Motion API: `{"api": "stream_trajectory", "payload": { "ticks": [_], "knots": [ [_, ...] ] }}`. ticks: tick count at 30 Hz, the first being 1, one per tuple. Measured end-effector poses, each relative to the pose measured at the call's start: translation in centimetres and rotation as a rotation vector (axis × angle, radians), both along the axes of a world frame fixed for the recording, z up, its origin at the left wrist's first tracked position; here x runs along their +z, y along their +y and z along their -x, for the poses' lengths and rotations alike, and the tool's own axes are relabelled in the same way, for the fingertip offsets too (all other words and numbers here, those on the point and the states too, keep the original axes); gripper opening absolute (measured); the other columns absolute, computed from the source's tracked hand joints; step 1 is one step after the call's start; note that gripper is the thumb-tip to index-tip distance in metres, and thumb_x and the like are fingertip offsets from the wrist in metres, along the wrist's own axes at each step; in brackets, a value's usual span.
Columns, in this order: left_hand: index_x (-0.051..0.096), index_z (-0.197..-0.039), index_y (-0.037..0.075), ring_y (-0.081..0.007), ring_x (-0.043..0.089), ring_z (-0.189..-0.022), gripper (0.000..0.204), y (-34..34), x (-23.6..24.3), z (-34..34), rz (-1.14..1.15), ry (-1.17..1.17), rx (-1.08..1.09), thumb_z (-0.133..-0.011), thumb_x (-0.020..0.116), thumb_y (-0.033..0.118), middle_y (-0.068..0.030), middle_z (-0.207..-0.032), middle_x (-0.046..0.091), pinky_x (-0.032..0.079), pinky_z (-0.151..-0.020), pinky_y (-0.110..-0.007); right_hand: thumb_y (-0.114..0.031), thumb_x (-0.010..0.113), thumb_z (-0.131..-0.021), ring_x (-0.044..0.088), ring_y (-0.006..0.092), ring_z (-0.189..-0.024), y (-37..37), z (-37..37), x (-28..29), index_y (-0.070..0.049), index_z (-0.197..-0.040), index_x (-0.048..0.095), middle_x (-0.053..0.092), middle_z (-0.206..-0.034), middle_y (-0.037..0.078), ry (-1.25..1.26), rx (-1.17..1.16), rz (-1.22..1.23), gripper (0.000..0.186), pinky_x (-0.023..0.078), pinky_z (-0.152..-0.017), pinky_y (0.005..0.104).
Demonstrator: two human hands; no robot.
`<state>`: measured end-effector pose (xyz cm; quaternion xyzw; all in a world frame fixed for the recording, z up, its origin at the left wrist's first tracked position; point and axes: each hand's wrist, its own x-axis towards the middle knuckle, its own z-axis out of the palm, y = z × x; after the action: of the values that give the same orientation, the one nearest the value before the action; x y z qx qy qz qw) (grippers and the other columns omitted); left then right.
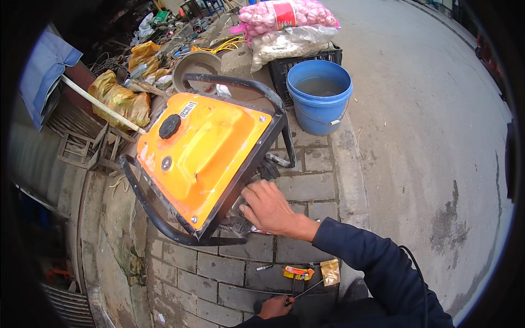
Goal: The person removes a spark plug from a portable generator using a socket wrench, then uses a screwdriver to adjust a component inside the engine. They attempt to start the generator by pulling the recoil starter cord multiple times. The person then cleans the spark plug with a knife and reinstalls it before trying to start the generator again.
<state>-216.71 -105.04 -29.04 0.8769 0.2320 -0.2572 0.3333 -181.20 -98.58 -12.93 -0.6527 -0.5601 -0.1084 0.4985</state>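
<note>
A portable generator [221,131] with an orange fuel tank, a black cap and a black tubular frame stands tilted in view on the paving. My right hand [270,208] reaches in at its near right side. The fingers are curled against a part of the engine below the tank, and their tips are hidden there. Lower down, by the bottom edge, my left hand [275,308] is closed round a screwdriver [289,300] with an orange and black handle. Its thin shaft points up and right toward a small gold packet [330,272].
A yellow and red packet [298,273] and a small white-ended piece [264,267] lie on the bricks. Behind the generator stand a blue bucket [320,104] of murky water and a black crate [280,74] with bagged garlic [287,19]. Yellow sacks [117,98] and clutter lie left.
</note>
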Motion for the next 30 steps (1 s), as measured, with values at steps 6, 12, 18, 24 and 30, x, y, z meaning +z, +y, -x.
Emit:
{"api": "stream_trajectory", "payload": {
  "ticks": [6,12,18,24,30],
  "knots": [
    [0.070,-0.105,0.012,-0.0378,0.072,-0.089,0.033,-0.2,-1.3,1.0,0.021,-0.016,0.024,-0.091,0.069,0.041,-0.0163,-0.092,0.074,0.057,-0.079,-0.049,-0.017,0.065,-0.086,0.055,0.0423,-0.117,5.0,0.1,0.7,0.005,-0.110,0.068,0.065,-0.114,0.023,-0.246,0.090,0.069,0.033,0.042,-0.104,0.0511],
    [0.073,-0.107,0.011,-0.0412,0.070,-0.100,0.028,-0.5,-2.0,2.4,0.114,-0.154,0.127,-0.088,0.071,0.031,-0.0187,-0.103,0.073,0.056,-0.086,-0.053,-0.016,0.061,-0.087,0.055,0.0417,-0.127,8.4,-0.4,-1.2,-0.001,-0.125,0.065,0.063,-0.132,0.023,-0.198,0.054,0.107,0.042,0.042,-0.108,0.0522],
    [0.073,-0.108,0.012,-0.0407,0.070,-0.098,0.028,0.0,-1.4,1.9,0.120,-0.154,0.075,-0.089,0.071,0.033,-0.0181,-0.103,0.074,0.056,-0.084,-0.052,-0.022,0.061,-0.089,0.053,0.0413,-0.131,9.7,-0.8,-2.6,-0.008,-0.133,0.063,0.059,-0.140,0.019,-0.295,0.022,0.163,0.047,0.041,-0.110,0.0538],
    [0.073,-0.106,0.013,-0.0410,0.070,-0.095,0.027,-0.1,-1.1,2.0,0.163,-0.207,0.108,-0.088,0.071,0.033,-0.0188,-0.099,0.074,0.055,-0.082,-0.052,-0.024,0.060,-0.089,0.048,0.0422,-0.136,9.6,-1.1,-2.6,-0.011,-0.139,0.060,0.056,-0.146,0.016,-0.325,-0.005,0.219,0.051,0.037,-0.113,0.0583],
    [0.072,-0.103,0.012,-0.0410,0.070,-0.092,0.024,0.0,-2.1,2.5,0.154,-0.280,0.101,-0.088,0.072,0.032,-0.0193,-0.096,0.073,0.055,-0.079,-0.052,-0.018,0.057,-0.089,0.044,0.0410,-0.140,10.1,-1.2,-3.9,-0.008,-0.143,0.056,0.053,-0.148,0.019,-0.385,-0.026,0.230,0.055,0.033,-0.115,0.0582]
  ]
}}
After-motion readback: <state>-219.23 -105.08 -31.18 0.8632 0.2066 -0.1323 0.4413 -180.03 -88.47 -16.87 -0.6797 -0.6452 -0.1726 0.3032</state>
